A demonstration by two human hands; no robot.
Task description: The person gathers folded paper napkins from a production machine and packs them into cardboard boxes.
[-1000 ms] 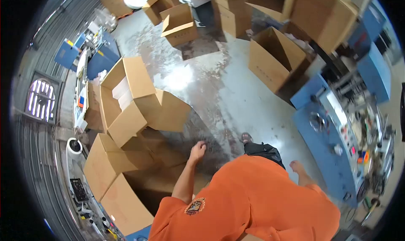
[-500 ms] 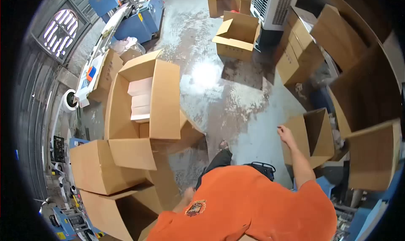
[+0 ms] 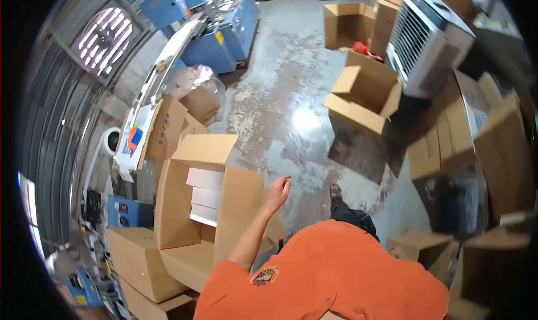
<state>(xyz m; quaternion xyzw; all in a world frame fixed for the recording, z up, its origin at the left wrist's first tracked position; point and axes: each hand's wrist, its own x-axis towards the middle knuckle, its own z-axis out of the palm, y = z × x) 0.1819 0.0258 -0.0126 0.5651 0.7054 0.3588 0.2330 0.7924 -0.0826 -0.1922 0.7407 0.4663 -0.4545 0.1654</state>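
My left hand [image 3: 277,193] is raised in front of me, beside the open cardboard box [image 3: 242,208] on my left, and does not visibly grip it. Its fingers are loosely curled together with nothing in them. Inside that box lie stacked white bundles [image 3: 205,198], pinkish at the edges. Only a sliver of my right hand or wrist [image 3: 397,252] shows at the edge of my orange shirt, close to an open box [image 3: 420,242]; its fingers are hidden.
Ahead stands another open cardboard box [image 3: 364,90] on the worn floor, near a white air cooler [image 3: 428,45]. Blue machinery [image 3: 218,45] and a long bench [image 3: 159,76] line the left. More cartons [image 3: 434,152] are stacked at right, and a closed-looking carton [image 3: 143,258] lies at lower left.
My view has turned and moved forward, bringing the far box and cooler closer. My left hand has swung up and forward; my right has dropped back almost out of sight. One foot is ahead.
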